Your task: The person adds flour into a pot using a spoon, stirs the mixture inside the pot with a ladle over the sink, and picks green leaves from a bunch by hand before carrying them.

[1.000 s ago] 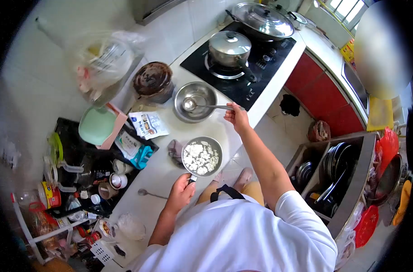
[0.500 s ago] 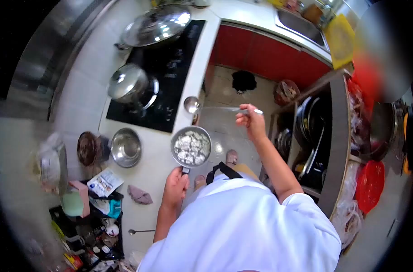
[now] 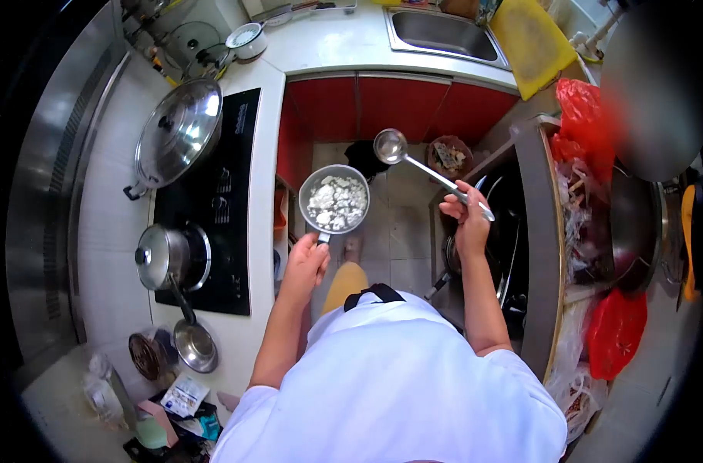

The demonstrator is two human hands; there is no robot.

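My left hand point(image 3: 308, 262) is closed round the short handle of a small grey pan point(image 3: 303, 190), held level above the floor. White lumps point(image 3: 337, 202) lie in the pan. To the right, my right hand point(image 3: 467, 208) grips the handle of a metal ladle point(image 3: 390, 147), whose bowl points up and to the left, apart from the pan. A lidded pot point(image 3: 166, 255) stands on the black cooktop point(image 3: 228, 208) at the left, with a steel bowl point(image 3: 195, 345) below its handle.
A large lidded wok point(image 3: 178, 135) sits at the cooktop's far end. Ahead are red cabinets point(image 3: 401, 104), a sink point(image 3: 444, 37) and a yellow board point(image 3: 530, 48). An open shelf unit point(image 3: 548, 255) with hanging bags stands close on the right.
The view has swung right, away from the steel bowl and towards the sink. The ladle has come out of that bowl and is now up over the floor. The pan has moved off the counter side.
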